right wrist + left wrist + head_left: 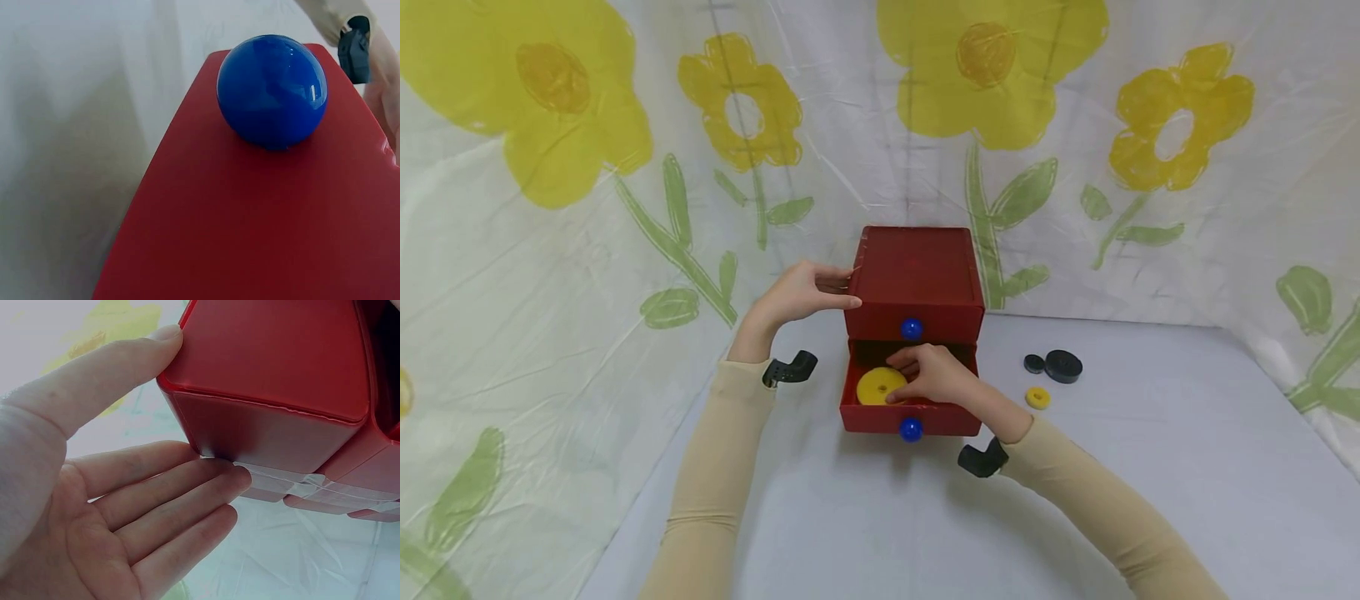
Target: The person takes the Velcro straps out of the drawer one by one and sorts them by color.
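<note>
A red two-drawer box stands on the table, its upper drawer closed and its lower drawer pulled out. My left hand touches the box's upper left side, thumb at the front top corner; in the left wrist view its fingers are straight against the side. Inside the lower drawer, my right hand pinches a large yellow disc with a small hole at its middle. The disc's right edge is hidden by this hand. The right wrist view shows the drawer's blue knob up close.
Right of the box lie a small black disc, a larger black disc and a small yellow ring. Another blue knob juts from the upper drawer. A flowered curtain hangs behind the table.
</note>
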### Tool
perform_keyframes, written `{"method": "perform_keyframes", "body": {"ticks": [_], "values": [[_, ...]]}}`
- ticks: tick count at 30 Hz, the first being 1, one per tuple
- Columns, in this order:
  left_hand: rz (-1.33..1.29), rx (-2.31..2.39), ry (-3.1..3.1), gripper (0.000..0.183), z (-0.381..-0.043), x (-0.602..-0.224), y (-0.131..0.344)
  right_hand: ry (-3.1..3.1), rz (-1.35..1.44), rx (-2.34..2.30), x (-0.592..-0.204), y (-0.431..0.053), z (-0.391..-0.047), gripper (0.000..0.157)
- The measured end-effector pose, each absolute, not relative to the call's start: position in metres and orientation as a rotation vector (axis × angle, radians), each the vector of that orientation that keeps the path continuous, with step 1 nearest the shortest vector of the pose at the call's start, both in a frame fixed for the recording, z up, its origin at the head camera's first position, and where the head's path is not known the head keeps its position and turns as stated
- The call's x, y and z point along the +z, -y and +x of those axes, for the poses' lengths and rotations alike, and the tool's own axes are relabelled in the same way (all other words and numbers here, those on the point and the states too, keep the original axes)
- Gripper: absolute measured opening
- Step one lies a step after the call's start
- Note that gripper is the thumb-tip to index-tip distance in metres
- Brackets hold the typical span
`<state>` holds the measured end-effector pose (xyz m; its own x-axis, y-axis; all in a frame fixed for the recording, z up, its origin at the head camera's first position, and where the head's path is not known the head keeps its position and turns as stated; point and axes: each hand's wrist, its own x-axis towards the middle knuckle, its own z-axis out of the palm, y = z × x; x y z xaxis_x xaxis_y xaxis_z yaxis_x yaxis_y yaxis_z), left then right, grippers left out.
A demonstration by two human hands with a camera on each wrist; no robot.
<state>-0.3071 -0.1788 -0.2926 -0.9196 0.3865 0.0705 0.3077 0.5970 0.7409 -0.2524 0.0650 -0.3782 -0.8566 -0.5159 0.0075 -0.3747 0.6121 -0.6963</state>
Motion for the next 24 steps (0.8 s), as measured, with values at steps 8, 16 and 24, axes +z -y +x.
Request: {"method": "perform_keyframes", "body": {"ticks": [8,16,24], "values": [[0.596,1.231,-2.720,0.067,-0.3068,-0.2926,0.1788,-2.597,-0.786,-0.994,-0.3791,-0.0648,-0.2579,0.056],[0.600,1.218,-2.735,0.066,-0.3062,-0.2919,0.1787,-2.610,-0.837,-0.872,-0.3794,-0.0635,-0.2620,0.056],[0.600,1.218,-2.736,0.065,-0.3073,-0.2918,0.1782,-2.629,-0.912,-0.792,-0.3800,-0.0640,-0.2616,0.057]]}}
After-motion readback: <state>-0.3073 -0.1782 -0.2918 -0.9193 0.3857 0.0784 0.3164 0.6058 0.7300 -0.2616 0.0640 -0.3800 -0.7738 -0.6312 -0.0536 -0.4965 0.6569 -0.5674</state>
